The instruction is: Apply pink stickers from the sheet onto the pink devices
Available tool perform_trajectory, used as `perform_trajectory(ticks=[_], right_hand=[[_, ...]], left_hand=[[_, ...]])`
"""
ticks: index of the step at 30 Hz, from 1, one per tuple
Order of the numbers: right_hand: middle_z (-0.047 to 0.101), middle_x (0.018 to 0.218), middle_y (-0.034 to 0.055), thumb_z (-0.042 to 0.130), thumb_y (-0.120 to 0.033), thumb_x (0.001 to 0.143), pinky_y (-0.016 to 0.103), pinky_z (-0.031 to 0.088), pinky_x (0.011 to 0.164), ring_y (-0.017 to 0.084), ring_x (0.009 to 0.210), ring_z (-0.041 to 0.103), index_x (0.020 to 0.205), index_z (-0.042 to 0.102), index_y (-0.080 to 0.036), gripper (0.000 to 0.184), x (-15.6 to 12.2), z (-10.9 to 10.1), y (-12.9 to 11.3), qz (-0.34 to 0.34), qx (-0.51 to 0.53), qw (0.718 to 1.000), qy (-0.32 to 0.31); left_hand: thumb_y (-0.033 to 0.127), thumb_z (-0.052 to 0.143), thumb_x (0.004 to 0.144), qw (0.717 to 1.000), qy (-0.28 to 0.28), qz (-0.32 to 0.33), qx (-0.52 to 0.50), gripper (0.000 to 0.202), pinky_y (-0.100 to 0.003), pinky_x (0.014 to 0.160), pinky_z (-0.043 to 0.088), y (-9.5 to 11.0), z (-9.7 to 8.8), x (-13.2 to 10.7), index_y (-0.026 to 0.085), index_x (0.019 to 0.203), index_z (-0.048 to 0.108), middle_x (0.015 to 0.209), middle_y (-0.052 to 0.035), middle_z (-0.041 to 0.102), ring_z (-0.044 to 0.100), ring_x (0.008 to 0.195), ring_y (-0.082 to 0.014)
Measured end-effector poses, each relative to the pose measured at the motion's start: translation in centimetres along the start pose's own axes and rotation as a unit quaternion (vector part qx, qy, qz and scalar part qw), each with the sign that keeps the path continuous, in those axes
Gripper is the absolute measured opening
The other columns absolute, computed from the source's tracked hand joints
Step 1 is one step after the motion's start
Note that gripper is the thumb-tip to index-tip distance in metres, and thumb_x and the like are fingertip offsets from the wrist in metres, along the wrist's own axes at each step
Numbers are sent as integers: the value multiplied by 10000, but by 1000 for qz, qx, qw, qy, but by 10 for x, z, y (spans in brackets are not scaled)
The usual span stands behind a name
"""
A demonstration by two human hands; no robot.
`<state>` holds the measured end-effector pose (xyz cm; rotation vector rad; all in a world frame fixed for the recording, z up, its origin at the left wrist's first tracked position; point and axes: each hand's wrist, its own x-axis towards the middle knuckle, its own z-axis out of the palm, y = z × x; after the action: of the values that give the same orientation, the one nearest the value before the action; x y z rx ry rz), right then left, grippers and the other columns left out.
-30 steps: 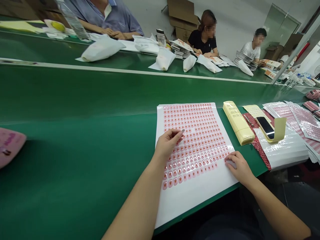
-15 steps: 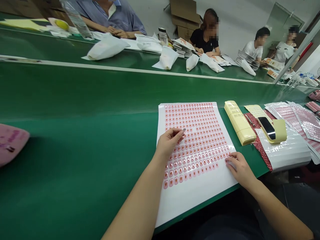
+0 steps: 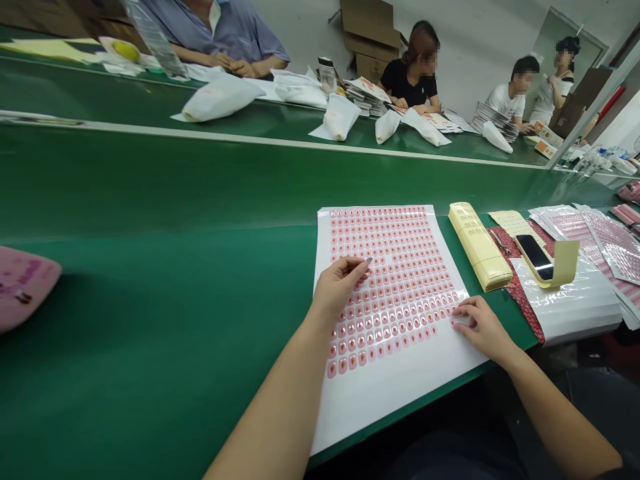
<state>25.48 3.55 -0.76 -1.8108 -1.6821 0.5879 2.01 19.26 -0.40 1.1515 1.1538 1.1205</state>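
Head view: a white sheet of pink nail stickers (image 3: 385, 267) is laid flat on the green conveyor bench (image 3: 150, 300), close to the bench's near edge. The left hand (image 3: 340, 287) is held over the middle of the sheet, curled and pinched together just above the stickers; whether anything is gripped cannot be told. The right hand (image 3: 483, 327) is kept open and is rested on the sheet's lower right, just beside the last rows. A cream-yellow pad (image 3: 480, 247) is placed just beyond the sheet's right edge, and a phone (image 3: 534, 257) is laid further right.
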Motion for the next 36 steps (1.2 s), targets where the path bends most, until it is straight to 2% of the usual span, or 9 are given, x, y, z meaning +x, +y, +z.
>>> perform_trajectory(ticks=[5, 12, 18, 26, 31, 36], right_hand=[[517, 935, 82, 552, -165, 749, 340, 508, 694, 197, 852, 554, 840, 632, -173, 121, -2, 2, -1, -29, -18, 999, 7], [502, 833, 58, 558, -107, 732, 398, 467, 807, 205, 833, 537, 703, 590, -168, 74, 10, 5, -6, 4, -36, 999, 10], [479, 816, 72, 505, -93, 757, 421, 454, 792, 225, 828, 501, 662, 543, -177, 132, 12, 11, -7, -5, -64, 998, 24], [481, 839, 62, 474, -116, 788, 376, 473, 741, 193, 782, 523, 730, 533, -182, 106, 9, 3, -1, 16, 1, 1000, 17], [482, 895, 85, 537, -107, 750, 417, 449, 821, 228, 886, 509, 743, 569, -171, 72, 7, 5, -1, -19, -42, 999, 24], [472, 845, 87, 508, -94, 761, 434, 447, 801, 234, 848, 489, 670, 541, -173, 125, 10, 11, -4, -36, -90, 995, 28]], left_hand=[[478, 736, 468, 1000, 0, -2, 0, 359, -244, 553, 440, 0, -1, 0, 192, 641, 605, 587, 10, 582, 547, 578, -126], [482, 732, 468, 1000, -1, 3, 1, 362, -240, 547, 434, 0, -1, 1, 190, 636, 601, 577, 14, 577, 539, 565, -122], [483, 734, 468, 1000, 0, 0, -2, 364, -227, 547, 433, 0, -1, 1, 188, 635, 601, 579, 18, 577, 534, 568, -112], [465, 729, 476, 1000, 1, -3, -1, 342, -233, 560, 445, -1, 0, 1, 192, 645, 610, 591, 15, 586, 548, 575, -116], [454, 726, 485, 1000, 1, 1, 3, 327, -232, 551, 445, -1, 0, 1, 193, 642, 609, 586, 15, 589, 550, 571, -118], [445, 719, 502, 1000, 0, 9, 7, 308, -238, 551, 448, 0, -1, 1, 193, 637, 603, 582, 15, 589, 551, 566, -120]])
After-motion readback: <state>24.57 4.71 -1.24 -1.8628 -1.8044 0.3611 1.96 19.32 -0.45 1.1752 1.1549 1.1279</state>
